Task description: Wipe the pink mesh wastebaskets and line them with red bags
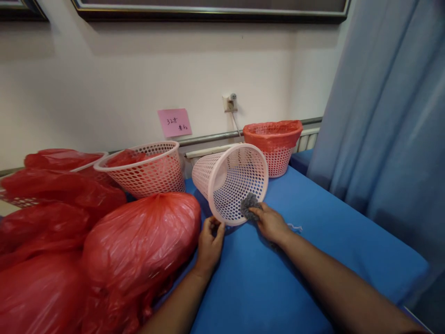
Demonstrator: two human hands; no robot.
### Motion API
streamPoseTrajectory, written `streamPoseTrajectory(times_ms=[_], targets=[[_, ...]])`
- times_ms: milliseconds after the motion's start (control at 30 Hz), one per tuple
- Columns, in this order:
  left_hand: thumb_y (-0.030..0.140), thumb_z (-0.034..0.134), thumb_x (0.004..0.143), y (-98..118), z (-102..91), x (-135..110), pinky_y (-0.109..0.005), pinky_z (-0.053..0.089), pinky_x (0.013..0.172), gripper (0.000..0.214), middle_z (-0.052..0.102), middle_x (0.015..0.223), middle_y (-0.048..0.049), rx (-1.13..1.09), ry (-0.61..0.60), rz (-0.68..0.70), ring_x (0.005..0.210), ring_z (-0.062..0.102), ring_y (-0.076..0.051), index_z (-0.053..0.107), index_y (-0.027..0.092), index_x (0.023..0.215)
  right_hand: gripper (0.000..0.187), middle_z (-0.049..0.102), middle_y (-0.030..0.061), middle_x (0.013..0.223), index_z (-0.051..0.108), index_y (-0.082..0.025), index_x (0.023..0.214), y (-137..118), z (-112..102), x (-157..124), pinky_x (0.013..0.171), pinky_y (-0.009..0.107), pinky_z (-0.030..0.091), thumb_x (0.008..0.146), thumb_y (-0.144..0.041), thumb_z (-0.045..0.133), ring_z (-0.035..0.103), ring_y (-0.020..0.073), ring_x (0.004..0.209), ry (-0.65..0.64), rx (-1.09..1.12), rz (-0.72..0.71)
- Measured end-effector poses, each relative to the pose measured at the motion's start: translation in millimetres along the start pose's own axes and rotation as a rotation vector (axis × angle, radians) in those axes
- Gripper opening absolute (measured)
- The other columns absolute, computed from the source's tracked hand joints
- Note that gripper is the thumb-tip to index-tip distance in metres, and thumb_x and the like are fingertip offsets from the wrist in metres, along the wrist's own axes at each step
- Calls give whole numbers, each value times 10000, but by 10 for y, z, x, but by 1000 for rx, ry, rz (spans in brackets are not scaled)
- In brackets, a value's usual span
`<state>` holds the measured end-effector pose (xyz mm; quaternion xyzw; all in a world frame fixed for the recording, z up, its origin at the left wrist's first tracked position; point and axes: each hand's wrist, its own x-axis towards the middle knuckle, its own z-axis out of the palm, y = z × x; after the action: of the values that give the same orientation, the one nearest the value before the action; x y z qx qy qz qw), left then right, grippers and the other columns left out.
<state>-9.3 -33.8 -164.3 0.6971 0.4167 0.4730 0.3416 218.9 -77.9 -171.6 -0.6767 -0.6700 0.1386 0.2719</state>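
Note:
A pale pink perforated plastic basket [210, 185] lies tipped on its side on the blue surface, its mouth facing me. My left hand [211, 239] is closed on the lower left of its rim. A crumpled grey cloth [249, 206] is bunched in my right hand [273, 225], pressed at the inner lower right wall just inside the rim. The inside of the tipped basket shows nothing else. To the left of my left hand rests a full, knotted red plastic bag [146, 236].
More red bags [38, 292] crowd the left side. Behind them stand pink baskets [156, 174] with red liners. Another red-lined basket [276, 160] is at the back right. A blue curtain [382, 116] hangs at right; a pink note [174, 123] and a socket [230, 103] are on the wall.

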Motion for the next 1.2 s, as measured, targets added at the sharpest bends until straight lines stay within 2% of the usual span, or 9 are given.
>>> streamPoseTrajectory(times_ms=[100,167,433,600,667,767,933,1133,1200], targets=[[388,638,835,-134,88,5,-432,546,921,326,744,1050,-107,-26,-196,-60,980,705,-260,640,158,1066,623,493,66,1482,551,-309,1427,-159,92,-83,1135,343,402,829,-143,611,532,233,1322,-106,179,-149],[399,625,833,-178,86,20,-451,537,942,325,747,1061,-114,-29,-205,-74,1001,701,-271,656,159,1050,626,496,58,1472,539,-329,1432,-200,122,-101,1139,347,399,833,-173,634,519,223,1336,-155,285,-200],[456,592,902,-22,-64,35,-340,547,835,299,702,941,-57,7,165,9,887,669,-207,627,174,994,583,496,137,1439,543,-209,1434,91,-42,42,1095,403,437,861,-107,532,600,274,1207,27,-9,96],[419,647,852,-172,83,20,-424,547,947,365,746,1098,-112,-55,-190,-64,1016,707,-251,649,151,1100,605,510,56,1434,558,-308,1415,-66,59,-41,1100,328,432,839,-128,584,573,214,1245,-89,149,-120],[422,628,857,-202,93,34,-454,533,980,366,749,1124,-123,-35,-219,-73,1046,704,-267,666,146,1095,622,528,39,1400,547,-339,1419,-123,104,-66,1091,312,441,831,-144,609,574,194,1242,-148,251,-199],[432,575,896,-133,14,51,-414,556,913,323,755,1039,-94,5,-119,-31,976,705,-249,673,162,1044,623,545,40,1373,550,-332,1417,-76,86,-41,1085,309,445,830,-130,601,586,191,1223,-147,215,-176],[443,556,930,36,-91,12,-339,553,812,278,702,916,-53,89,174,59,858,671,-206,630,178,969,561,484,137,1444,546,-223,1430,147,-60,57,1085,421,440,882,-112,497,593,275,1203,61,-44,96],[382,628,869,-131,97,-22,-422,563,907,317,744,1044,-107,17,-218,-19,964,714,-250,637,159,1095,585,506,72,1431,541,-310,1430,-57,37,-44,1087,333,438,864,-171,595,574,224,1241,-68,70,-83],[377,616,868,-189,123,-4,-453,550,950,325,751,1082,-124,7,-257,-46,1007,716,-266,653,151,1098,589,506,72,1418,518,-328,1447,-150,92,-83,1082,338,443,875,-243,627,571,220,1244,-120,163,-149]])
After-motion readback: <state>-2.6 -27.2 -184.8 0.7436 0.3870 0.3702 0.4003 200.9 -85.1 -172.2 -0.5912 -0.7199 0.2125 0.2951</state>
